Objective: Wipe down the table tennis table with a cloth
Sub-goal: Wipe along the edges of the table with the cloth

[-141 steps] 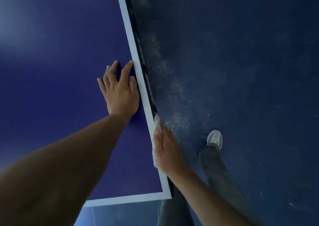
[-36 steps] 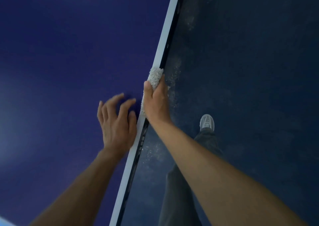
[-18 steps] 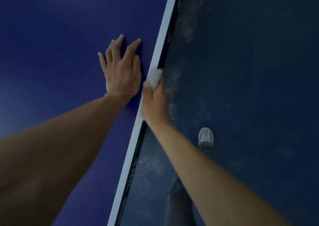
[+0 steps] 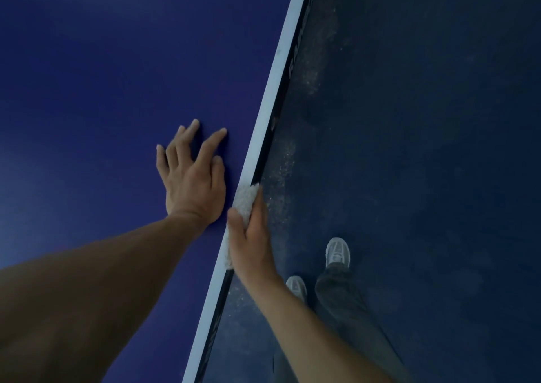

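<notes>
The right hand (image 4: 253,237) is curling around a white cloth (image 4: 245,202), thumb on top, pressing it over the rim of the bench (image 4: 117,75) along its white edge line (image 4: 275,84). Just beside it the left hand (image 4: 191,182) is lying flat on the blue top with fingers spread. A second ago it was lifted and trailing; now it is bracing ahead of the cloth. The corner seen a few seconds back is no longer showing, so the wipe is advancing along this edge, probably with much left. Pale dust (image 4: 288,160) is lying on the floor (image 4: 409,148) below, near the person's shoes (image 4: 338,252).
</notes>
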